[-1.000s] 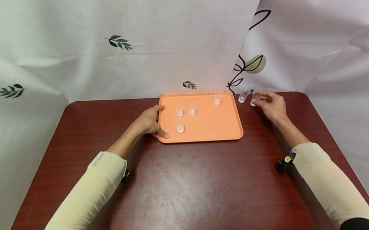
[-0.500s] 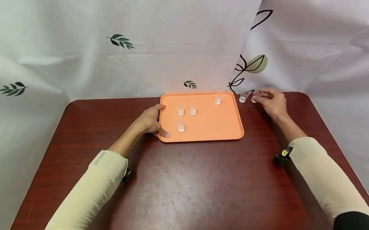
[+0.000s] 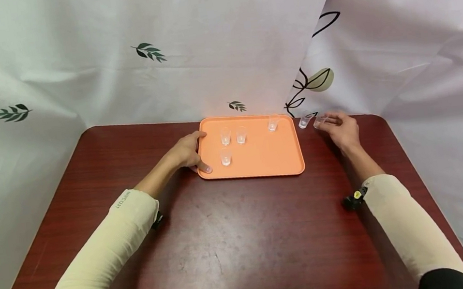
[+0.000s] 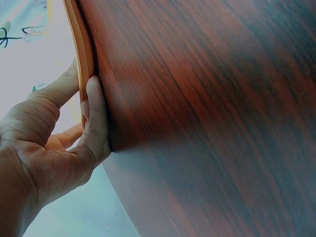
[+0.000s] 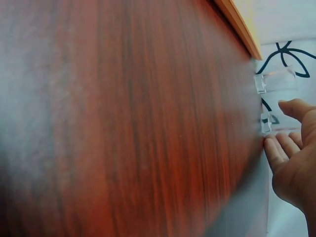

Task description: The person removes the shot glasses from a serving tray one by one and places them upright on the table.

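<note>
The dark red desk (image 3: 235, 241) carries an orange tray (image 3: 268, 159) with 4 small clear cups on it. The left hand (image 3: 186, 153) grasps the tray's left rim, thumb on top. At the desk's far right corner, the right hand (image 3: 344, 130) has a loose, half-open grip about 1 clear cup (image 3: 320, 121), fingertips touching or nearly so; I cannot tell whether it pinches. Another cup (image 3: 304, 120) stands just beside, its outline faint.
</note>
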Demonstrator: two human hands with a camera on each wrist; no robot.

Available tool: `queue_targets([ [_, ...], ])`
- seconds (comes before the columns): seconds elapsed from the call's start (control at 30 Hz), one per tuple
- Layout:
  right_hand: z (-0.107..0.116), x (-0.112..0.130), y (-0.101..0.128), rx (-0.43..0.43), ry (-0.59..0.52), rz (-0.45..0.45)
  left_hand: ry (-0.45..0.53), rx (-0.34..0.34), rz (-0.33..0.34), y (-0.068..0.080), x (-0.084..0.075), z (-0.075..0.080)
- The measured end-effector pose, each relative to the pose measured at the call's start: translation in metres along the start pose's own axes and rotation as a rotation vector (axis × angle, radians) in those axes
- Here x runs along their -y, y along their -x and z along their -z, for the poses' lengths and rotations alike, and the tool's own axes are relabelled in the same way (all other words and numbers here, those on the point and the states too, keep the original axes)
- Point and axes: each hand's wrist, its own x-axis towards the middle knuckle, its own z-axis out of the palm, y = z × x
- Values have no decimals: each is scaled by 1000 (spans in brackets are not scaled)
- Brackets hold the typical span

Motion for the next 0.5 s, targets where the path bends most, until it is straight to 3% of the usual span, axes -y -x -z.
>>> queue_targets([
  [0.3, 4, -4, 7, -10, -102, -32, -5, 0, 2, 11, -7, 1],
  [0.5, 10, -8, 15, 18, -98, -73, -5, -11, -27, 7, -2, 1],
])
